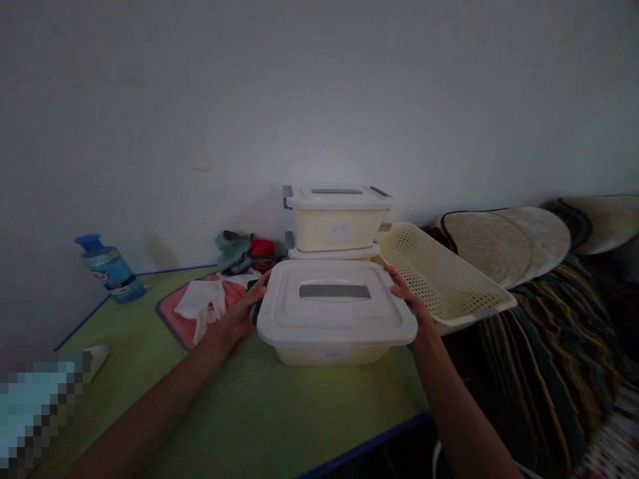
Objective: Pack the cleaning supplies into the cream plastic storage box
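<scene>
Between my two hands is a cream storage box [334,355] with a white lid and a grey handle strip on top. My left hand [247,307] grips its left end, and my right hand [413,307] grips its right end; some fingers are hidden behind the box. Whether its base touches the table I cannot tell. Just behind it stands a stack of similar lidded boxes, the upper box [319,229] resting on the lower box's lid [334,253]. Grey clips show at their ends.
A cream perforated basket [469,283] lies right of the stack, beside cushions [504,243] and a striped cover [544,359]. On the green table [239,412] are a blue bottle [112,269], a pink cloth [182,316], a white cloth [202,299], a grey-green cloth [233,253] and a red-lidded jar [262,250].
</scene>
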The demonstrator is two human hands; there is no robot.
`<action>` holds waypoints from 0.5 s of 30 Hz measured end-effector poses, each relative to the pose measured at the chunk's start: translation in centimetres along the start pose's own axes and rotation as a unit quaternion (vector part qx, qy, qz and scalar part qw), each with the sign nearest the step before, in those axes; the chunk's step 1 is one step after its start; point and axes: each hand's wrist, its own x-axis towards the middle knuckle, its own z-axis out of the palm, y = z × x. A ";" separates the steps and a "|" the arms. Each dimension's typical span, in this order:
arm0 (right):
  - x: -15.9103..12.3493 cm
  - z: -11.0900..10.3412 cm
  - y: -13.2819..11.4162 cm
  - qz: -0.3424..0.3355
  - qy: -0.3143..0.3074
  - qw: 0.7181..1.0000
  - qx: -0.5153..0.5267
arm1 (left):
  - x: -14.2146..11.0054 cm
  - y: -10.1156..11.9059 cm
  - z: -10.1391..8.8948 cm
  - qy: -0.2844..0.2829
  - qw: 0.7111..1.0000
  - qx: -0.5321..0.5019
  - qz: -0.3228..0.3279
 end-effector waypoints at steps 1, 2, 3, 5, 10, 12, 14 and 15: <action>0.0 0.0 0.0 -0.003 0.001 1.000 0.001 | 0.0 -0.1 -0.2 0.000 1.000 -0.002 0.001; 0.0 0.1 0.1 -0.006 0.002 1.000 0.001 | 0.0 -0.1 -0.3 0.001 1.000 -0.003 0.003; 0.0 0.1 0.1 -0.008 0.002 1.000 0.000 | 0.1 -0.2 -0.3 0.002 1.000 -0.003 0.006; 0.0 0.1 0.2 -0.011 0.003 1.000 -0.009 | 0.1 -0.3 -0.4 0.004 1.000 0.000 0.015; 0.0 0.0 0.1 -0.015 0.009 0.999 -0.039 | 0.0 0.1 0.1 0.025 0.999 0.036 0.016; 0.1 -0.1 -0.1 -0.014 0.014 0.998 -0.052 | -0.2 0.7 0.3 0.053 0.996 0.067 0.000; 0.2 -0.1 -0.4 -0.015 0.020 0.997 -0.067 | -0.4 1.3 0.6 0.068 0.992 0.104 -0.010; 0.3 -0.2 -0.6 -0.016 0.024 0.997 -0.076 | -0.4 1.7 0.8 0.067 0.990 0.124 -0.010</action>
